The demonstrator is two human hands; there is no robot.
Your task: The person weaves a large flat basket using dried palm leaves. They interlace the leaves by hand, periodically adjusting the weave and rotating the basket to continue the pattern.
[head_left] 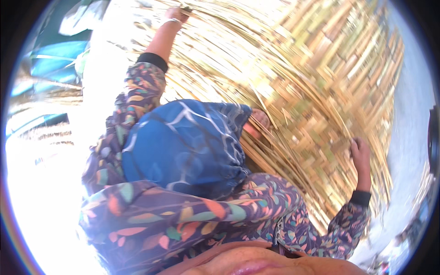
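A woven mat of split bamboo strips (316, 123), pale yellow and green, spreads before me. Far out at the upper left, my left hand (178, 16) is closed at the loose strip ends, with a small dark bit at its fingertips. A long thin bamboo strip (338, 123) curves across the weave toward my right hand (360, 150), whose fingers pinch its end near the mat's right side. Blue patterned cloth (183, 142) covers my bent leg in the middle. Past it a bare foot (259, 121) rests on the strips, partly hidden by them.
Bright glare washes out the ground at left. Blue sheeting or bags (57, 57) lie at the upper left. Grey ground (408, 114) runs along the mat's right edge, with blurred clutter at the lower right. Long unwoven strips (206, 59) fan out toward the upper left.
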